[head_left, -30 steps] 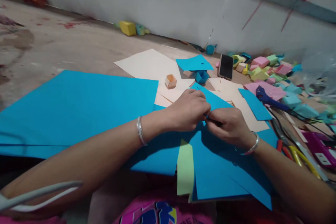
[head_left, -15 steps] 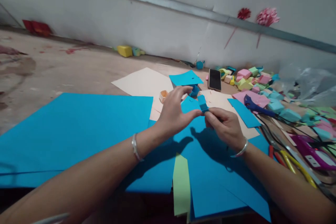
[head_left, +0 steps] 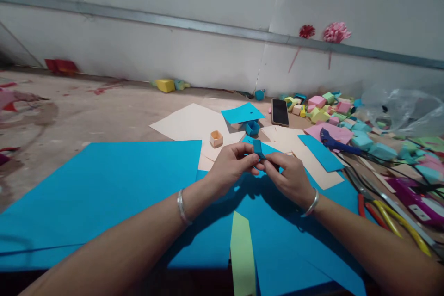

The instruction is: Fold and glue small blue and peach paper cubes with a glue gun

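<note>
My left hand (head_left: 233, 165) and my right hand (head_left: 288, 175) meet above the blue sheets, both pinching a small folded piece of blue paper (head_left: 258, 149) between fingertips. A large blue sheet (head_left: 104, 189) lies to the left and more blue sheets (head_left: 287, 240) lie under my forearms. A light green paper strip (head_left: 242, 254) sticks out near me. Each wrist wears a silver bangle.
A small orange paper box (head_left: 216, 138), a blue paper box (head_left: 252, 127) and cream sheets (head_left: 194, 122) lie beyond my hands. A phone (head_left: 279, 112), several coloured paper boxes (head_left: 326, 106), a blue glue gun (head_left: 333, 142), scissors (head_left: 391, 208) and a plastic bag (head_left: 405, 111) sit on the right.
The camera has tilted up, showing more wall. My hands lifted the folded blue piece off the sheets, and now hold it closer together with the left fingers closed on it.
</note>
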The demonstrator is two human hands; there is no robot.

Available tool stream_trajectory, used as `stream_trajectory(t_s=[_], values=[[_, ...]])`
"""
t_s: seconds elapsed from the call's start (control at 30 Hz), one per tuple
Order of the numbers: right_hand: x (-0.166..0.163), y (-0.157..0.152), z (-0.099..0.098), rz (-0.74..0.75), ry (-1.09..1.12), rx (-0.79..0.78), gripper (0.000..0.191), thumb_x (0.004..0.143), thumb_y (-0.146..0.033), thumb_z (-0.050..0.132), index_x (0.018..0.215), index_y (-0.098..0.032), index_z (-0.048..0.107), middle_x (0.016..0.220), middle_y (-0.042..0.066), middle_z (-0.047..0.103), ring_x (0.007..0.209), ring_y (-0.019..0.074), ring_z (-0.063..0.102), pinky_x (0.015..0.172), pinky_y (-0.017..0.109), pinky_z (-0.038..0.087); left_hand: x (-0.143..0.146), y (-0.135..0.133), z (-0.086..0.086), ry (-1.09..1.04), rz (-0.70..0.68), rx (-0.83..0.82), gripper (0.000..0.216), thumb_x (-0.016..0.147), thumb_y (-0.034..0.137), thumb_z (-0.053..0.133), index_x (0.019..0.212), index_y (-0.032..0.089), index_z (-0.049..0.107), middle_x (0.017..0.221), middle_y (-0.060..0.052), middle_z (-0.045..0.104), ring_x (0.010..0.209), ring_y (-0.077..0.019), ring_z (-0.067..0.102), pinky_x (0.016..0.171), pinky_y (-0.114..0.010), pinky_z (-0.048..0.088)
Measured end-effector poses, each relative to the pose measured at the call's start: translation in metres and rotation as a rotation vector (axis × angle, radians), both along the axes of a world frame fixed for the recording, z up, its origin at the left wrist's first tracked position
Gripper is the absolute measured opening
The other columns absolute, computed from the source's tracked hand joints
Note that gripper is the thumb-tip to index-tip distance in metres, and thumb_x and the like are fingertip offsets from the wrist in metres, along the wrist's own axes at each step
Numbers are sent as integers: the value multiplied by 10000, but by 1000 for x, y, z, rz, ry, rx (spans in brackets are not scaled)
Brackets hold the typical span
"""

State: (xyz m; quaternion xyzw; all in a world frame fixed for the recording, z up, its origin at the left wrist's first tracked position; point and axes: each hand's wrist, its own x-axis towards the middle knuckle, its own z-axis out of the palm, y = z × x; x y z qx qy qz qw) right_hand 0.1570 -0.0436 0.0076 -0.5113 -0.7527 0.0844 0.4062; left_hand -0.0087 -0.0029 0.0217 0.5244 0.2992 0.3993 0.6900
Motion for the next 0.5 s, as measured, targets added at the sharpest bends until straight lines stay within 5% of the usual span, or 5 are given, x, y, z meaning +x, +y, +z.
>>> stream_trajectory(t_s=[0.23,0.5], values=[[-2,-4,3,-12,34,178,75,841,-168,548,809,-202,608,715,17,634,621,138,562,610,271,460,1,-3,1,83,46,78,69,751,153,689,793,123,643,651,-9,679,608,-123,666,652,-283,566],[-2,0,-1,-33,127,72,95,811,-143,568,740,-192,608,674,-2,632,586,119,547,584,249,443,0,-1,-4,-29,36,-81,154,733,254,760,818,148,688,744,-29,698,693,-137,674,750,-310,564]])
